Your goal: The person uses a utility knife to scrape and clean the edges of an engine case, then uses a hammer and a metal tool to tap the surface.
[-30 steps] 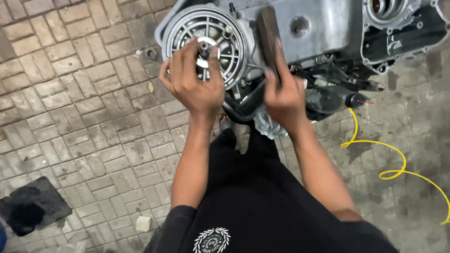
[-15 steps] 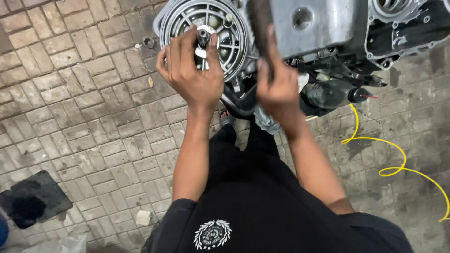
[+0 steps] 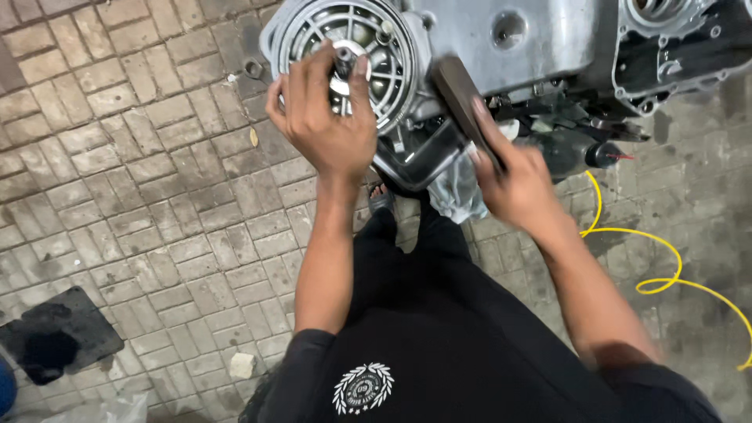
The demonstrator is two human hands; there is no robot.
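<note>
Basically left hand (image 3: 325, 129) grips socket (image 3: 343, 63) on round hub (image 3: 348, 55); right hand (image 3: 513, 184) clenches dark bar (image 3: 462, 102): keep socket square, bar steady.

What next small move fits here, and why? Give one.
Probably strike the socket with the bar. The left hand pinches the socket at the hub of the round finned cover, while the right hand grips the dark bar, raised beside it and apart from it. The grip looks set.
</note>
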